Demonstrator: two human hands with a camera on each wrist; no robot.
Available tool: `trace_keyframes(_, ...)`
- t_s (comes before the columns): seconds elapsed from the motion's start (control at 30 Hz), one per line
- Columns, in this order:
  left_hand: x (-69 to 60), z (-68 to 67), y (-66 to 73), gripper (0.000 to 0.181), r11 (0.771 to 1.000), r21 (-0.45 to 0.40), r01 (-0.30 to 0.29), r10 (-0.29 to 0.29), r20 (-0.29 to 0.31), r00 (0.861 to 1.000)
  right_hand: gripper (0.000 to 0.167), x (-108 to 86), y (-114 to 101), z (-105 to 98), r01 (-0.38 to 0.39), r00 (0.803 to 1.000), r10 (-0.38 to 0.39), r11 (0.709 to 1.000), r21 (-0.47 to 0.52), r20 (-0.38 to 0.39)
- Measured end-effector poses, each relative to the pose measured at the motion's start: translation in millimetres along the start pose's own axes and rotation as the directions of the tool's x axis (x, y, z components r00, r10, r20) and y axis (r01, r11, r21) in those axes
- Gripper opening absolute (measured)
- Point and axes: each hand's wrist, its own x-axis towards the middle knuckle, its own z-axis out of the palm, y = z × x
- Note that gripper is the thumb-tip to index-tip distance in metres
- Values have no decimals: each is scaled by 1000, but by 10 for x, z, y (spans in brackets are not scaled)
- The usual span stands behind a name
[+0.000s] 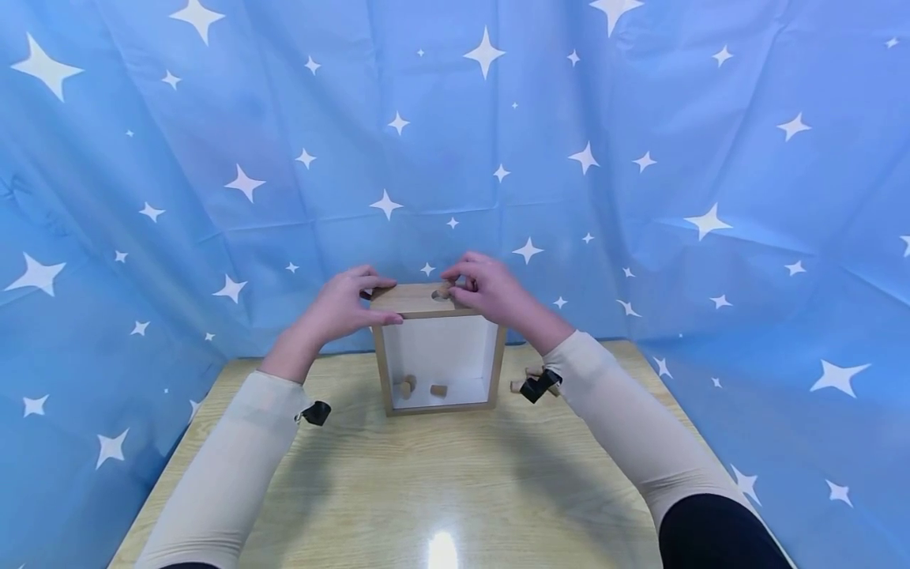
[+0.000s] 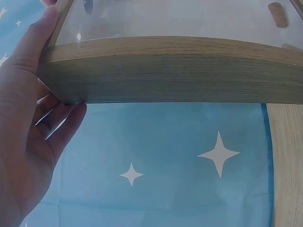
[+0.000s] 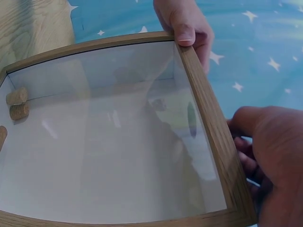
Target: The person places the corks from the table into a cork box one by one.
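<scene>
A shallow wooden shadow box [image 1: 407,300] with a clear front stands upright on the table. My left hand [image 1: 344,304] grips its top left corner, thumb at the front and fingers behind. Over the round hole [image 1: 437,296] in the top edge, my right hand [image 1: 494,294] pinches a cork [image 1: 446,289] between thumb and fingers. The cork is partly covered by those fingers; in the right wrist view it is hidden behind the frame and hand. Several corks lie at the bottom inside, one cork [image 1: 438,390] on its side near the middle and another cork [image 3: 19,112] by a neighbour.
More loose corks [image 1: 516,386] lie on the wooden table [image 1: 398,482] just right of the box, partly hidden by the right wrist camera [image 1: 540,385]. A blue curtain [image 1: 341,142] with white stars hangs close behind the box and along both sides.
</scene>
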Motion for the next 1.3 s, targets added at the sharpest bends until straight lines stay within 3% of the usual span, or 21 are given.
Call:
trace_keyframes(0.33, 18, 11, -18, 76, 1000, -8, 4, -4, 1, 1000, 26, 30, -12, 21, 0, 1000, 0, 1000, 2, 18)
trace_keyframes(0.63, 22, 3, -15, 80, 1000, -3, 4, -4, 11, 1000, 19, -54, 11, -26, 2, 999, 0, 999, 49, -34)
trace_keyframes(0.97, -4, 16, -18, 82, 1000, -18, 14, -14, 20, 1000, 14, -373, 85, -180, 7, 988, 11, 994, 110, -155)
trace_keyframes(1.3, 5, 15, -20, 76, 1000, -5, 6, -6, 2, 1000, 11, -770, 400, -322, -36, 955, 75, 990, 137, -288)
